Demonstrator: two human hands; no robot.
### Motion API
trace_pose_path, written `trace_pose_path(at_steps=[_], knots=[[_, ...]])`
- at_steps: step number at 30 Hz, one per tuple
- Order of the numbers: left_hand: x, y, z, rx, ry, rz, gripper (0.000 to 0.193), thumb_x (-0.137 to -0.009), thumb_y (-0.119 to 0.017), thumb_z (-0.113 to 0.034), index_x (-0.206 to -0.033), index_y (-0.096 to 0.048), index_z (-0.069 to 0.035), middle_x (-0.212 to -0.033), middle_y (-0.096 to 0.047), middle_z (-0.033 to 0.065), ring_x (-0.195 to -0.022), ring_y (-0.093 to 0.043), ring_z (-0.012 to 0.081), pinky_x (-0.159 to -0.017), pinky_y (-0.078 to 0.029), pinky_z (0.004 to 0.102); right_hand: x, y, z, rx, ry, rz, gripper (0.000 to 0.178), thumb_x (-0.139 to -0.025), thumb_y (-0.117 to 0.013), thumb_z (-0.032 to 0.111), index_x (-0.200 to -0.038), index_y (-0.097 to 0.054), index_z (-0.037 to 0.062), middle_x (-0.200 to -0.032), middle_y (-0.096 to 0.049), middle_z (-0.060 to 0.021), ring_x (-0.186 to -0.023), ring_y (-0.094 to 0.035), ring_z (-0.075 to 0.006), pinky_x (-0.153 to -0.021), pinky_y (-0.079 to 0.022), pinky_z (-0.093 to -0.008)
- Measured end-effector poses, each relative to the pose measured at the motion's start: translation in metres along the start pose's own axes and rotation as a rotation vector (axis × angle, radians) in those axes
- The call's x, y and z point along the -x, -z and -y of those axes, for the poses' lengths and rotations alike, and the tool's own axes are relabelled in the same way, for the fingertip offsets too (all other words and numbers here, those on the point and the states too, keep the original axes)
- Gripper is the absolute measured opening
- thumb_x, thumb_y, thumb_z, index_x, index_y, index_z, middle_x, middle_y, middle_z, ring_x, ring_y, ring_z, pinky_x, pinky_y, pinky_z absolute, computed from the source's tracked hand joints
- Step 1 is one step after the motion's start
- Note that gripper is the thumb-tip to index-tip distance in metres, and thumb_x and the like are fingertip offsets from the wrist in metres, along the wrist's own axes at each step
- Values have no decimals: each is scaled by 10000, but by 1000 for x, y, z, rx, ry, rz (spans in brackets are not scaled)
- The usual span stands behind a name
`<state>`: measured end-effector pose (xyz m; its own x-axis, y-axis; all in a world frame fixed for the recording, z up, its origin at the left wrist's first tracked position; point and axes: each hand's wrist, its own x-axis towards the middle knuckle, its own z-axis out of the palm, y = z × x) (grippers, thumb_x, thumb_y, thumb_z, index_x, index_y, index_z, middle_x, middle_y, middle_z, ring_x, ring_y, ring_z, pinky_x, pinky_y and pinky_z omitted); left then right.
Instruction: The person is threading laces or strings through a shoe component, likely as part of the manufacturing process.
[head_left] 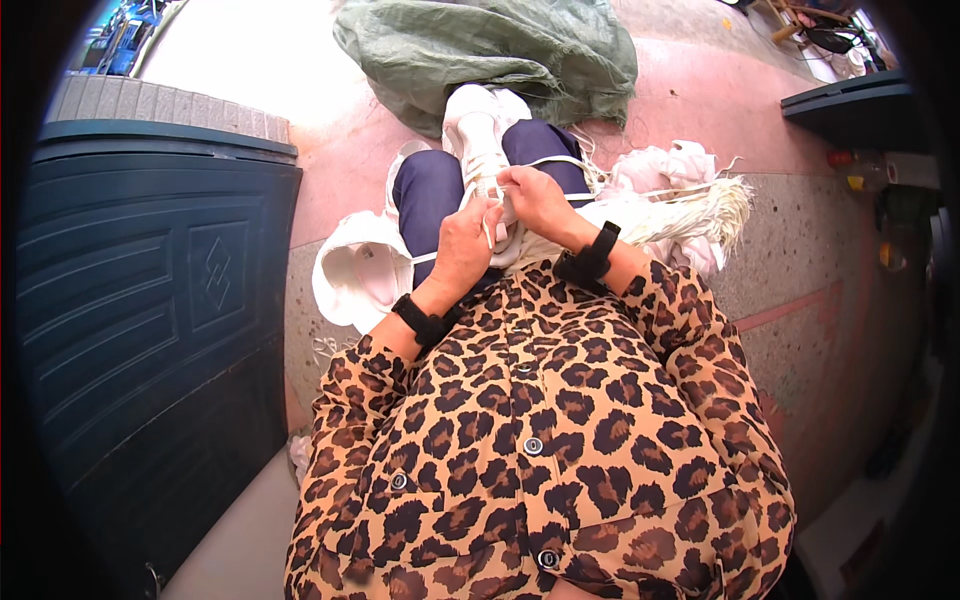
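A white lace-up shoe lies lengthwise between my knees, its toe pointing away from me. Over its near part my left hand is closed, with a white shoelace pinched at the fingertips. My right hand meets it from the other side, its fingers also closed at the laces. The spot where the fingertips come together is partly covered by the hands. Across my right thigh and beyond it spreads a thick bundle of loose cream laces.
Left of my legs is another white shoe, its opening towards me. Pale pink-white pieces lie beside the lace bundle. A green cloth sack is spread ahead of my knees. Dark panelled doors stand at the left.
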<state>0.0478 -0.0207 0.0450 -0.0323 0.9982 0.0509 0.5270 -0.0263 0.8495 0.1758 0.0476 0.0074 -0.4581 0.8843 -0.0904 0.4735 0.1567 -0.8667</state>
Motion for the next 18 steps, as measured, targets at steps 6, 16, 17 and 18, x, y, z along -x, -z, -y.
trace_pose_path(at_steps=[6,16,17,18], knots=[[-4,7,-8,-154,-120,28,171,-819,-487,-87,-964,-535,-9,-712,-574,206,-665,-575,359,-574,-461,404,-3,-4,2,-1,114,-51,242,-768,-507,56,-988,-551,-36,-894,-588,-224,-854,-573,-340,-740,-451,-376],[-48,21,26,-129,19,60,344,-755,-534,-21,-1091,-470,11,-765,-593,148,-718,-586,295,-652,-450,354,-11,1,-1,-532,-143,56,258,-752,-556,77,-976,-550,-50,-847,-591,-77,-757,-548,-119,-678,-455,-244],[-50,20,28,-77,30,183,345,-744,-550,-23,-1080,-481,12,-767,-589,144,-720,-584,283,-659,-448,341,-11,0,-1,-538,-145,45,258,-752,-556,77,-976,-550,-50,-847,-591,-77,-757,-548,-119,-678,-455,-244],[-52,19,29,-138,28,202,343,-736,-587,-56,-1058,-500,23,-765,-583,129,-736,-578,266,-675,-443,327,-11,-1,-3,-565,-142,46,248,-760,-547,70,-976,-549,-51,-840,-593,-81,-756,-549,-121,-683,-454,-243]])
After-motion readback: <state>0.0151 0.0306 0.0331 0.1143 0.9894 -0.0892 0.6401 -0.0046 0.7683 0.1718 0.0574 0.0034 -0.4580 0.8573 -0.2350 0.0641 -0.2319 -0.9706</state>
